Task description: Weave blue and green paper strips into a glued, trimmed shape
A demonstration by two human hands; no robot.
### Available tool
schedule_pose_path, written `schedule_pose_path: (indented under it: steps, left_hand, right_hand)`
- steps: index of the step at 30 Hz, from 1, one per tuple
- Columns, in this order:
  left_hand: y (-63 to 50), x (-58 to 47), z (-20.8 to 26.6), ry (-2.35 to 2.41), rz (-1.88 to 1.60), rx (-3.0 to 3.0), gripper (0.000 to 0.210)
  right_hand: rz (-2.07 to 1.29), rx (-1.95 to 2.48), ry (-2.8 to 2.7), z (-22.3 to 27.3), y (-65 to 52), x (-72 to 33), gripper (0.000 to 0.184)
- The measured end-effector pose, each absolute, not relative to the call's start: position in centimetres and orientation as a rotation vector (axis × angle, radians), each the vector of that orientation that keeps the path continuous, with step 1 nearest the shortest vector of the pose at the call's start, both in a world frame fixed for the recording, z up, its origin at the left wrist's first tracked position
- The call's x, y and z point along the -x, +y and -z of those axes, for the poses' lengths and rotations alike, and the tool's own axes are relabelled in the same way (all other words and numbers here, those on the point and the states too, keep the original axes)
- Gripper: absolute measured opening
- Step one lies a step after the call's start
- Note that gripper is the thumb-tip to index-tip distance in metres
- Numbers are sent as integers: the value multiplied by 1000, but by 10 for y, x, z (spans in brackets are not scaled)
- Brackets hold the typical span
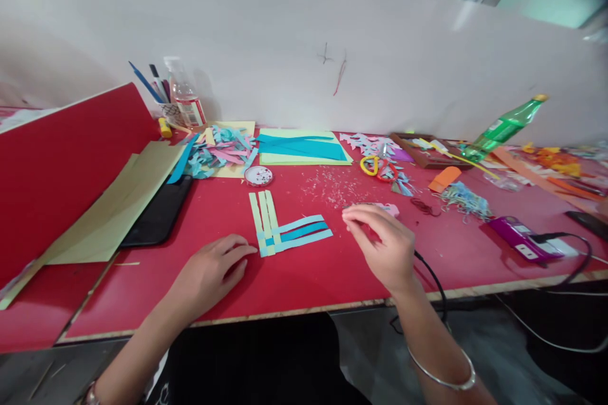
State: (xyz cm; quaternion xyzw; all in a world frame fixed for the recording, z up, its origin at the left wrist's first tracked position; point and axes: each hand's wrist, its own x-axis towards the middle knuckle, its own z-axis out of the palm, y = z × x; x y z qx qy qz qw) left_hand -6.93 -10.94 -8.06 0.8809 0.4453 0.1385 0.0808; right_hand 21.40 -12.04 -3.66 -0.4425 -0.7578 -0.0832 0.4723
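Observation:
Woven paper strips [299,232] lie on the red table in an L shape. Pale green strips [263,215] point toward the back, and blue ones run to the right, interlaced at the lower left corner. My left hand [216,269] rests on the table with its fingers loosely apart, the index fingertip at the left edge of that woven corner. My right hand [382,243] hovers right of the blue strip ends, thumb and fingertips pinched together. Whatever is in the pinch, if anything, is too small to make out. A pink-handled tool [387,209] lies partly hidden behind this hand.
Paper scraps [221,150], a round lid [258,176] and blue sheets [301,147] are at the back. Yellow-and-red-handled scissors [379,168], a leaning green bottle [508,130] and a purple power strip [525,239] lie rightward. A red board [71,171] stands left by a dark tablet-like slab [159,218].

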Motion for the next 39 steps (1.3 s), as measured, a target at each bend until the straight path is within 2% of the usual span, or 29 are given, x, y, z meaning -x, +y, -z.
schedule_pose_path:
  steps: [11,20,26,30,39]
  left_hand:
    - [-111,69,78,1324,-484,-2591,31]
    - [-112,68,81,1382,-500,-2614,32]
    - [-123,36,82,1318,-446,-2806,47]
    - [-122,15,90,1496,-445,-2817,61]
    - [-118,19,90,1414,-400,-2880,60]
  right_hand:
    - [109,868,-1975,0,-63,-182,10]
    - [90,952,-1888,42,-35,-174,17]
    - [154,1009,-1946,47,-39,-175,31]
    - [127,989,-1962,44,-40,-174,14]
    - [97,963,-2004,40,-42,-179,14]
